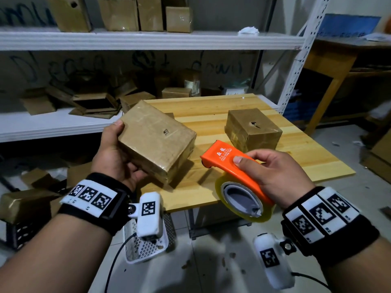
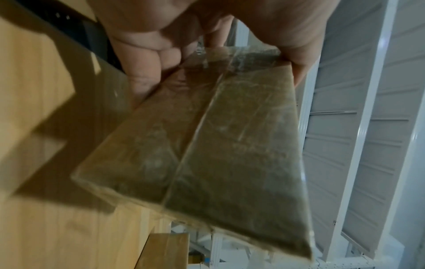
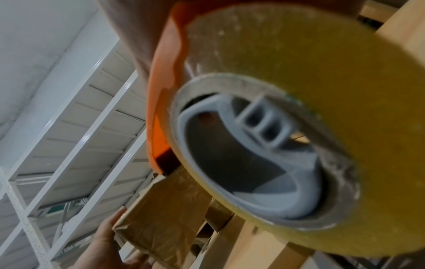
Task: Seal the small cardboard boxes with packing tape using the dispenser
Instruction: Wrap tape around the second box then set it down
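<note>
My left hand [image 1: 115,157] grips a flat, rectangular cardboard box [image 1: 157,140], thumb on its upper edge and fingers curled beneath, holding it tilted above the pale wooden counter [image 1: 296,153]. Glossy tape covers its brown faces. My right hand [image 1: 275,172] wraps around the smooth orange plastic dispenser [image 1: 224,161], its yellowish tape roll [image 1: 243,199] toward my wrist. A cube-shaped taped box [image 1: 252,129] sits on the counter beyond.

White metal shelving [image 1: 148,39] ran across 12 o'clock w/ graffiti'd wall behind; wood table [image 1: 306,157] at centre, wooden desk [image 1: 330,60] at 2 o'clock, grey tiled floor [image 1: 211,271] below.
</note>
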{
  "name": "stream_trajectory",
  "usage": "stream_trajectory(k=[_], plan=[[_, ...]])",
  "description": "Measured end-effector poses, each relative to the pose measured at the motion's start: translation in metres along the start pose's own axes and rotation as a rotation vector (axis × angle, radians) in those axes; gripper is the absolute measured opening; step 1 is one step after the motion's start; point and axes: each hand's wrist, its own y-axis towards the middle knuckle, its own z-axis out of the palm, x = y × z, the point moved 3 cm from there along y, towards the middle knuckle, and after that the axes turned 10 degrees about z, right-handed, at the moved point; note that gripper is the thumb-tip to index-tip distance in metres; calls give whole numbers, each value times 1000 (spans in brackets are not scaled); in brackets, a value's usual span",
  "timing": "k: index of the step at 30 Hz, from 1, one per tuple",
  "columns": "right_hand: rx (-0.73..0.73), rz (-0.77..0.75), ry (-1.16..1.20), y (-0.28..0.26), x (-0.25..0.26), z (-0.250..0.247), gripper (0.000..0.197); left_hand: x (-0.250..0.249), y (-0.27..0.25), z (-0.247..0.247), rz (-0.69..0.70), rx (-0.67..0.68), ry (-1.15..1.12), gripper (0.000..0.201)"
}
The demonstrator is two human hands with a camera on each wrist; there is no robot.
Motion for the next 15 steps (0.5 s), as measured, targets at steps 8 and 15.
stream_trajectory(k=[8,15], plan=[[12,11,6,1,-1,1,27,8,-9,7,-104,42,-38,61],[-8,10,6,1,0,1,27,23,-16,16,-220,100,-51,65]])
